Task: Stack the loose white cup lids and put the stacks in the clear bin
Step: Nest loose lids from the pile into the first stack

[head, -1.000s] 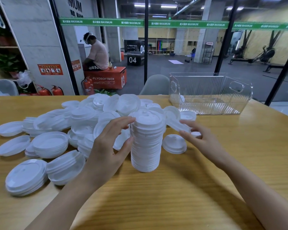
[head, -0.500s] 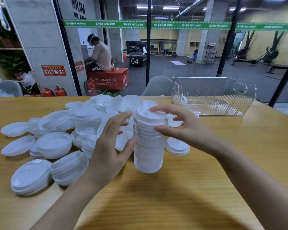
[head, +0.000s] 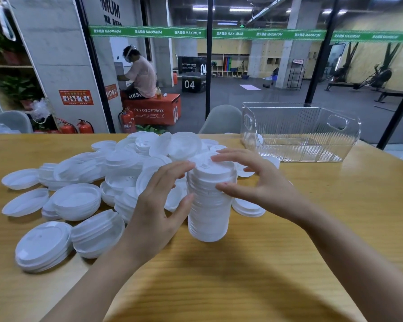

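The loose white cup lids [head: 76, 201] lie in a heap on the left half of the tabletop [head: 335, 217], some already in short piles. The left hand [head: 156, 212] rests against the left side of the tall lid stack [head: 208, 212], its fingers nearly straight and its thumb touching the wall of the stack. The stack stands upright near the middle of the tabletop. The right hand [head: 265, 189] holds its top, with fingers laid over the uppermost lid and the thumb on the side.

I think the step is to press and align. It is best to push straight down, keep both sides supported, and lift only when the column is straight. The clear bin [head: 298, 126] waits at the far right.

The red box [head: 154, 112] reads "PLYOSOFTBOX" and "03", the black box [head: 192, 77] reads "04", and the green band [head: 265, 34] repeats "MAXIMUM".
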A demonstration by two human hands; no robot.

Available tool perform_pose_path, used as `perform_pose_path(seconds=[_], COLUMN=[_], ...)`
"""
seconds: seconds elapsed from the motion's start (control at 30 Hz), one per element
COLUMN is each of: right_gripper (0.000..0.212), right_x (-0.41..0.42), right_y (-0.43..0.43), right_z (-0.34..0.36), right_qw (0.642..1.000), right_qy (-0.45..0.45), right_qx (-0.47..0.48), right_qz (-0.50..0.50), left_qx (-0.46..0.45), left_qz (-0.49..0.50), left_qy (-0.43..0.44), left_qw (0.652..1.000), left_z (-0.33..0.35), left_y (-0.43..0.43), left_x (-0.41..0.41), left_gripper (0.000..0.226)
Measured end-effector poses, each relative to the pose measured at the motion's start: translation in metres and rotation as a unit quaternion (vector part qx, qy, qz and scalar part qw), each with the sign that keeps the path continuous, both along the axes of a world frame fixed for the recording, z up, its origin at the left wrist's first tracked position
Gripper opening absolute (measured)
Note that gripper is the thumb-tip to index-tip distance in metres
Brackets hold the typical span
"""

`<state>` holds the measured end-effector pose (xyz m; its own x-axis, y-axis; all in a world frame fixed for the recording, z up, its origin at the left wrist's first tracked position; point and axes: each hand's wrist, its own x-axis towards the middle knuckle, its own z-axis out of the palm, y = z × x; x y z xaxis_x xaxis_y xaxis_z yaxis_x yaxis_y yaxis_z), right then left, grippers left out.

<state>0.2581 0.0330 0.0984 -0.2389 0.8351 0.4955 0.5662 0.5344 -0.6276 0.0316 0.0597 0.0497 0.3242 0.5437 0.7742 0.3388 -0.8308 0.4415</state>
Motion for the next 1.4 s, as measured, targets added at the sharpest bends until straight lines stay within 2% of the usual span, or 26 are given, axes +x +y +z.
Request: perform_pose_path(seconds=[0.1, 0.2, 0.4, 0.47, 0.6, 0.9, 1.0, 1.2, 1.4], right_gripper=[0.044, 0.054, 0.044, 0.04, 0.049, 0.048, 0.039, 0.024, 0.024], right_x=[-0.001, 0.005, 0.048, 0.061, 0.076, 0.073, 0.073, 0.065, 0.042], right_y=[0.0, 0.0, 0.008, 0.011, 0.012, 0.019, 0.018, 0.006, -0.004], right_z=[-0.002, -0.002, -0.03, -0.056, -0.087, -0.091, -0.09, -0.069, -0.029], right_qw=[1.0, 1.0, 0.992, 0.987, 0.956, 0.952, 0.959, 0.98, 0.979], right_qy=[0.006, 0.011, 0.003, -0.023, -0.186, -0.195, -0.159, 0.051, 0.13], right_qx=[-0.007, -0.008, -0.013, -0.044, -0.124, -0.112, -0.101, -0.081, -0.005], right_qz=[0.008, -0.001, -0.124, -0.15, -0.19, -0.208, -0.211, -0.176, -0.158], left_qx=[-0.003, -0.005, -0.005, -0.007, -0.007, -0.008, -0.008, -0.006, -0.002], left_qz=[0.001, 0.003, 0.003, 0.002, 0.001, -0.001, -0.002, -0.001, 0.001], left_qy=[0.001, 0.003, 0.003, 0.002, 0.002, 0.001, 0.0, 0.001, 0.004], left_qw=[1.0, 1.0, 1.0, 1.0, 1.0, 1.0, 1.0, 1.0, 1.0], left_z=[-0.001, -0.001, 0.0, 0.0, 0.0, 0.0, -0.001, 0.0, 0.0], left_y=[0.0, 0.0, 0.0, -0.001, -0.001, -0.001, -0.001, -0.001, 0.0], left_x=[0.0, -0.001, -0.001, -0.001, 0.0, 0.0, 0.0, 0.0, -0.001], left_gripper=[0.047, 0.047, 0.047, 0.047, 0.047, 0.047, 0.047, 0.047, 0.047])
